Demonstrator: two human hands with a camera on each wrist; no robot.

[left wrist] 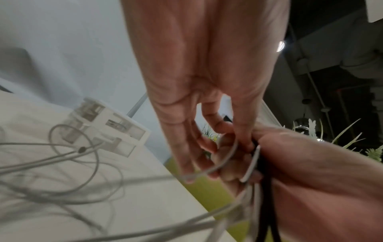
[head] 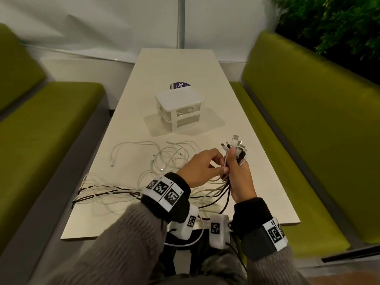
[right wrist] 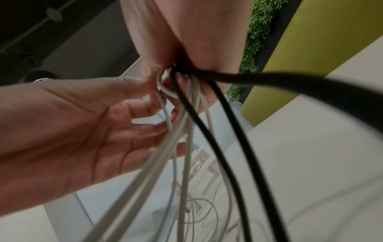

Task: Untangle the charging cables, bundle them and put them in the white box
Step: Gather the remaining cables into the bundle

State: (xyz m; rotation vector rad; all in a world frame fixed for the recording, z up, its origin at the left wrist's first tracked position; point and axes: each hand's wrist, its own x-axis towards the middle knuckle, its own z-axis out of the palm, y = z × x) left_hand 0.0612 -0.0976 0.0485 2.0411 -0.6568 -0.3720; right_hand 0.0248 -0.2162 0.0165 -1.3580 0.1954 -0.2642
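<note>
My right hand [head: 236, 163] grips a bunch of white and black charging cables [head: 218, 188] upright, their plugs [head: 234, 144] fanning out above the thumb. My left hand [head: 207, 165] meets it from the left and pinches a white cable [left wrist: 225, 160] beside the bunch. In the right wrist view the cables [right wrist: 186, 131] hang down from the right fist [right wrist: 186, 49], two of them black. More white cables [head: 174, 155] lie loose and tangled on the table [head: 257, 161], trailing left. The white box [head: 178, 108], a small two-tier organiser, stands beyond at mid-table.
Green padded benches [head: 308, 140] flank the narrow table on both sides. A round purple sticker [head: 178, 86] lies behind the box. Foliage [head: 339, 27] fills the back right. A cable loop [head: 185, 241] hangs over the table's near edge.
</note>
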